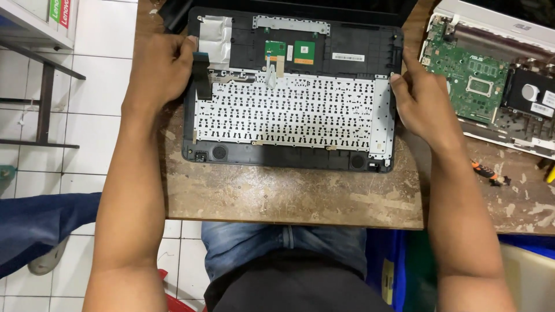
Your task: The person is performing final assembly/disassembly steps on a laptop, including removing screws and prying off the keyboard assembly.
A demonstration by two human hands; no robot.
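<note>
— Two hands are working the dark laptop shell (pixel 300 159) right now; I'm looking straight down at it lying inside-up on the worn wooden table (pixel 289 196).

— Which way is it running?

— Its long axis is lying left to right across my view, with the silver keyboard backplate (pixel 289 112) spanning most of that width. The near edge is facing the person's lap, and the far edge is running out of the top of the frame.

— And the hands?

— My left hand (pixel 162 63) is resting on the far left corner, fingers curled, thumb touching a black ribbon strip (pixel 202 78); whether it's actually pinching it, I can't tell. My right hand (pixel 419 98) is loosely spread, fingertips pressing the shell's right edge, holding nothing.

— Anything hard to read?

— A white laptop (pixel 491 75) with a green circuit board (pixel 468 72) is sitting to the right, cut off by the frame.
</note>
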